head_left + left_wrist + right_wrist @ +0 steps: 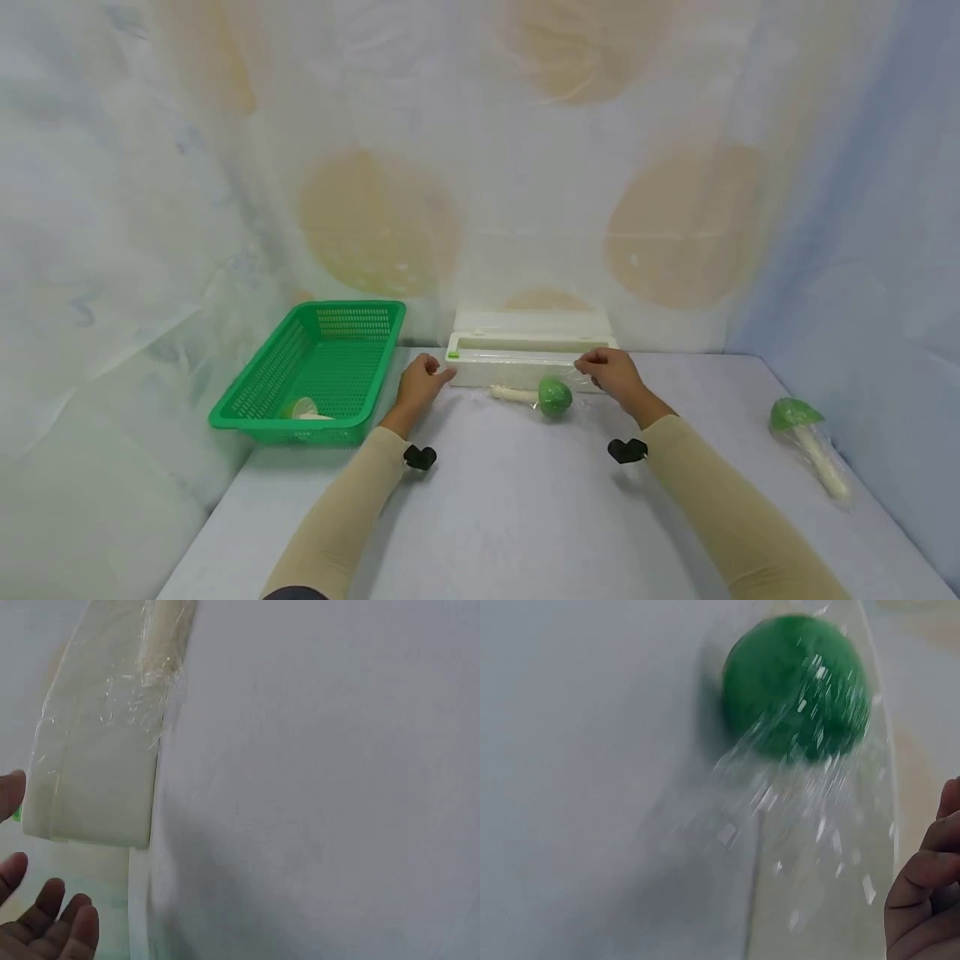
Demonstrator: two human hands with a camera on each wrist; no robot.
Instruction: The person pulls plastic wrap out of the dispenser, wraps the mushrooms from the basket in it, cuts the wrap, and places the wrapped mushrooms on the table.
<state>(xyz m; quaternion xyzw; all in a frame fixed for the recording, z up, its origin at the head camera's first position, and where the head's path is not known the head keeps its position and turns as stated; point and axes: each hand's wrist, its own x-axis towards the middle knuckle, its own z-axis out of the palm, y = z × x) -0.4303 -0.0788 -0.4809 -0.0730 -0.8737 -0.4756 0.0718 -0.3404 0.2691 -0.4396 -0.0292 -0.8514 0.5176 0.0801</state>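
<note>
A green-capped toy mushroom [554, 397] lies on its side, with clear cling film [821, 817] around it and reaching back over a white cling film dispenser box [480, 372]. The box's lid stands raised behind it. My right hand [613, 375] is at the right end of the box, thumb and fingertips pinching the film's edge; its contact is partly hidden in the right wrist view. By the left end of the box, my left hand [420, 385] has its fingers apart and loosely bent. The left wrist view shows nothing between those fingers [49, 900].
A green plastic basket [393, 367] stands at the left, holding another pale-green-and-white piece [303, 408]. On the far right lies a film-wrapped green-capped mushroom [813, 446]. Patterned sheets [525, 167] hang behind and beside the white table [510, 517].
</note>
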